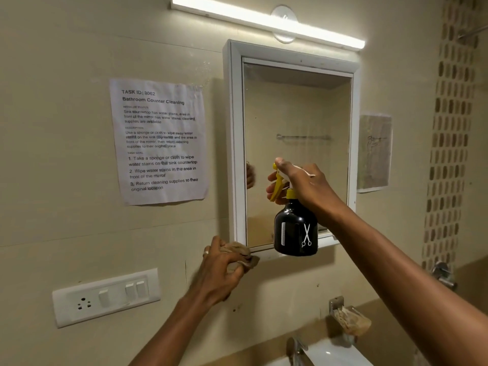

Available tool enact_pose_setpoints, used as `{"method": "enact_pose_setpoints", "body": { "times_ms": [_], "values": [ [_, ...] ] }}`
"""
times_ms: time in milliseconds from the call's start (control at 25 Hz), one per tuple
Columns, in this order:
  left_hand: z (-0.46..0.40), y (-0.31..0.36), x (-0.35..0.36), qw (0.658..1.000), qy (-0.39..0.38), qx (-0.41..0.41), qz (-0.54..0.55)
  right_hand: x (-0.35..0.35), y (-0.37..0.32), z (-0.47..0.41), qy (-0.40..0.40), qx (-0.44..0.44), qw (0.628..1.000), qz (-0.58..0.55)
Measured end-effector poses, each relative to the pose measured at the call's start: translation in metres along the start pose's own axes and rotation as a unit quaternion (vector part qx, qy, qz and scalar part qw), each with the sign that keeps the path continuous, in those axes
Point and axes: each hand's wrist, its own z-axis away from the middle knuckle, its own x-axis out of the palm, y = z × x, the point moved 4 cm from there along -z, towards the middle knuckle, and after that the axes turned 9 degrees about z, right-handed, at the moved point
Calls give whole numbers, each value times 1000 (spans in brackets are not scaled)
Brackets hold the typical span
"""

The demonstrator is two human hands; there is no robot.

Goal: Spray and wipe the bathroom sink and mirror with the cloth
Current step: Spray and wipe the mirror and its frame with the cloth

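1. Before the white-framed rectangular wall mirror (295, 122), in the head view, the right hand (303, 184) is gripping the neck of a black round spray bottle (295, 229) with a yellow trigger and a white scissors mark, fingers curling around the trigger and the nozzle pointing left across the glass.
2. Lower left of the frame, the left hand (220, 270) is clutching a crumpled brown cloth (241, 256), bunched tight in the fingers and pressing at the mirror's bottom left corner; a ring is showing on one finger.
3. Left of the mirror, a printed white paper task sheet (159, 141) is hanging on the beige tiled wall, with a white switch-and-socket plate (105, 297) sitting below it.
4. Above the mirror, a long white tube light (264, 21) is glowing.
5. At the bottom edge, a chrome tap (297, 350) is standing at the rim of the white basin sink (332, 356), and a wall-mounted soap holder (348, 319) is sitting just above and to the right.
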Motion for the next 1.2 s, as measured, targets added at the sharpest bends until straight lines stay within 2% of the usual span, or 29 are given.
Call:
{"method": "enact_pose_setpoints", "body": {
  "times_ms": [80,240,320,400,480,600,720,880,960,1080,1200],
  "values": [
    [-15,19,-30,998,40,24,42,-2,1,0,1,-2,1000,-5],
    [-88,83,-110,971,208,101,64,-6,6,-3,4,-1,1000,-12],
    [-141,123,-153,951,271,140,49,-8,8,-6,6,-6,1000,-9],
    [-198,159,-183,940,301,162,-7,-10,10,-9,10,-7,1000,-7],
    [-247,183,-203,936,306,159,-73,-11,11,-11,11,-9,1000,-10],
    [-286,185,-206,953,265,131,-61,-13,13,-12,10,-15,1000,-15],
    [-285,159,-183,970,217,96,-52,-17,17,-13,13,-16,999,-25],
    [-258,137,-161,967,209,142,-34,-18,17,-15,11,-17,999,-36],
    [-236,117,-143,968,208,140,-32,-15,14,-17,11,-22,999,-37],
    [-182,80,-99,968,219,116,-23,-10,10,-16,12,-25,999,-35],
    [-115,37,-46,978,196,71,-13,-8,12,-13,2,-22,999,-34]
  ]
}}
